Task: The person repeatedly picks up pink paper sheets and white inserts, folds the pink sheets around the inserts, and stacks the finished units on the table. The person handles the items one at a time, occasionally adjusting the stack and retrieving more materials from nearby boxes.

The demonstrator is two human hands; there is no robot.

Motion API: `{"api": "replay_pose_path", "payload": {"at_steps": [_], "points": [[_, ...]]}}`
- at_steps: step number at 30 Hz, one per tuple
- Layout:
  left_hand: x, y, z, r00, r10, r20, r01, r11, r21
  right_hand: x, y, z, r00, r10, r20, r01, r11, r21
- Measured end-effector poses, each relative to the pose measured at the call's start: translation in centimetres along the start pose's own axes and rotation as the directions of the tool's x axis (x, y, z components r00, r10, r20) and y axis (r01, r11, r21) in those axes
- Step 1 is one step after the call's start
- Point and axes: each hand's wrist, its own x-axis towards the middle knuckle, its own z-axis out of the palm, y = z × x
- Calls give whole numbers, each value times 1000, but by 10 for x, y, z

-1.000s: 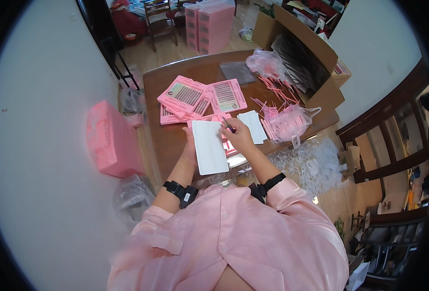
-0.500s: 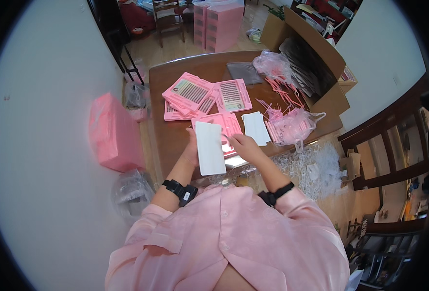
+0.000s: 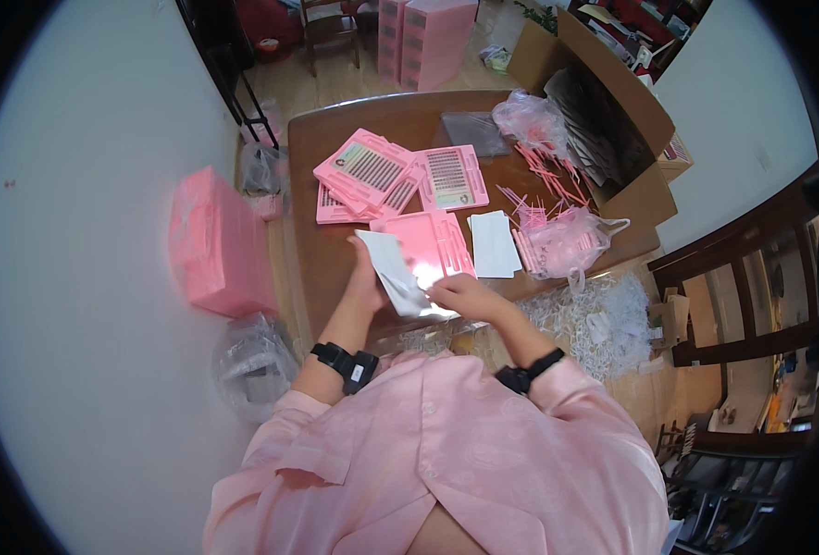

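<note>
My left hand (image 3: 365, 275) is closed around the left edge of a white rectangular card (image 3: 391, 273), which is tilted and smeared at its lower end. The fingertips of my right hand (image 3: 468, 295) are pinched together at the card's lower right corner. Just beyond the card, a pink plastic tray (image 3: 421, 239) lies on the table, with narrow slots along its right side. To its right sits a small stack of white cards (image 3: 494, 248). Behind are several pink cases (image 3: 365, 169) holding rows of dark false-lash clusters, some overlapping.
A plastic bag with pink sticks (image 3: 571, 242) rests at the right of the brown table (image 3: 326, 287), near loose pink sticks (image 3: 550, 176). A large open cardboard box (image 3: 645, 185) stands at the back right. Pink wrapped packages (image 3: 217, 245) stand left of the table.
The white card has swung from nearly upright to a slant, its lower end moving up and right. My right hand has moved down to its corner. More of the pink tray shows.
</note>
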Motion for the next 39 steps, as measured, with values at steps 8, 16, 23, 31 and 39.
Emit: {"api": "replay_pose_path", "payload": {"at_steps": [8, 16, 23, 31, 39], "points": [[17, 64, -14, 802, 320, -505, -225, 944, 241, -170, 120, -43, 565, 825, -1, -283, 193, -939], [57, 29, 22, 728, 378, -572, -128, 894, 429, -81, 94, -72, 881, 314, -355, -428, 848, -313], [71, -1, 66, 619, 424, -661, 308, 643, 701, 43, 24, -22, 954, 43, -297, -27, 998, 59], [72, 5, 39, 723, 413, -554, 131, 705, 697, 58, 29, -60, 929, 15, -370, -107, 967, -231], [29, -17, -49, 676, 430, -598, 191, 681, 707, 134, -31, -153, 952, -258, 164, 270, 456, -848]]}}
